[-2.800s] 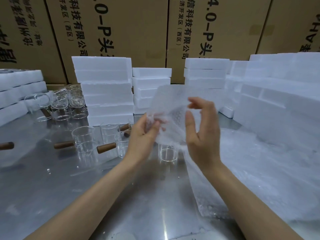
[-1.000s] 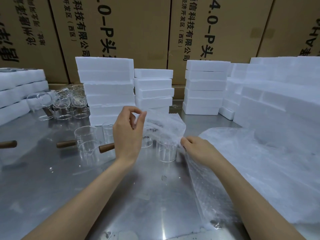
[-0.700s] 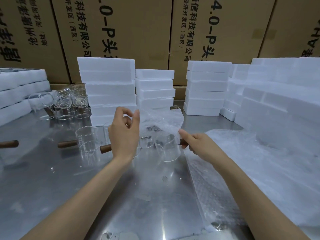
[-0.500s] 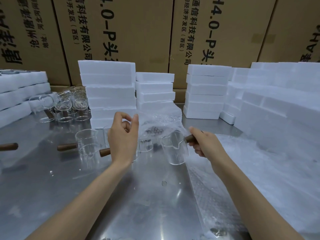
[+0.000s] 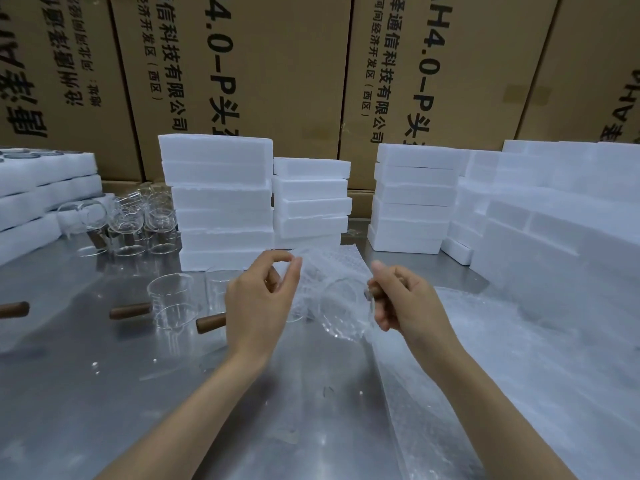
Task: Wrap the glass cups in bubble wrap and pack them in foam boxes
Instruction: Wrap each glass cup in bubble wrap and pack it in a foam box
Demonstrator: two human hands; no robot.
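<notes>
The foam boxes [image 5: 221, 188] were plain white, stacked along the far edge of the grey metal bench [image 5: 104, 393]. The glass cups [image 5: 171, 299] were clear with brown handles [image 5: 130, 310]; the cartons [image 5: 277, 64] behind were tan with black lettering.

We saw even, dim-cool overhead light, soft glare on the steel tabletop [image 5: 104, 410], wide-angle bending at edges, slight softness.

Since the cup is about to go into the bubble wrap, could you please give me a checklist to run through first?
1. Right hand grips the cup's wooden handle: ok.
2. Left hand pinches the bubble wrap sheet: ok.
3. Glass cup is held off the steel table: ok.
4. Wrap covers the whole cup: not ok, the handle side is bare.
5. Cup free of cracks: cannot tell.
6. Open foam box within reach: cannot tell.
</notes>
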